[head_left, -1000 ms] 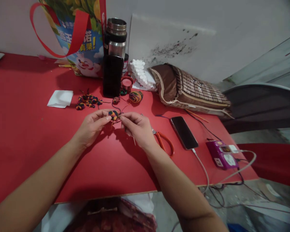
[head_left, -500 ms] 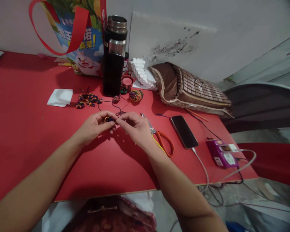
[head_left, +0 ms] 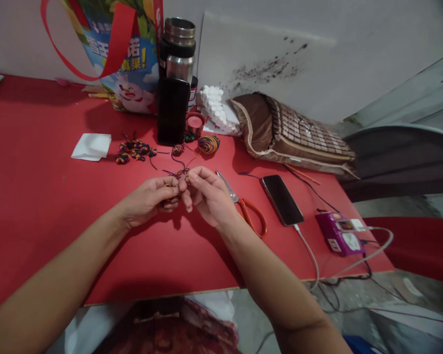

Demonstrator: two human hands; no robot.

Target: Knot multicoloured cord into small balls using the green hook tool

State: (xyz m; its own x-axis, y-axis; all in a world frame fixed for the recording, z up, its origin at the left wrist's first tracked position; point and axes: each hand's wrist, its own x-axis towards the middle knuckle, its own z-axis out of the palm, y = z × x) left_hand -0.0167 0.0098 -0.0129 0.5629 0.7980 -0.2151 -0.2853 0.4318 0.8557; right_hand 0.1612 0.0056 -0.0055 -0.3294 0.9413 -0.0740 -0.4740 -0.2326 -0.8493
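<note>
My left hand (head_left: 145, 200) pinches a small knotted bundle of dark and yellow cord (head_left: 167, 186), mostly hidden by the fingers. Close beside it, my right hand (head_left: 212, 197) has thumb and forefinger pressed together on a thin strand, barely visible; its other fingers are loosely curled. Loose dark cord (head_left: 177, 173) lies just beyond the fingertips. Behind that sit a multicoloured ball of cord (head_left: 208, 144) and a smaller one (head_left: 177, 150). Several knotted cord pieces (head_left: 135, 149) are heaped to the left. Scissors with orange handles (head_left: 248, 211) lie partly behind my right hand.
At the back stand a bag (head_left: 133, 78), a steel bottle (head_left: 179, 64) and an upright black phone (head_left: 173, 112). A brown cushion (head_left: 295, 130) leans at the wall. On the right are a charging phone (head_left: 281, 200) and a purple power box (head_left: 339, 233). White paper (head_left: 91, 146) lies left.
My right hand has turned and shifted slightly, its pinch now raised a little and its lower fingers more visible. My left hand has moved slightly, still gripping the cord bundle.
</note>
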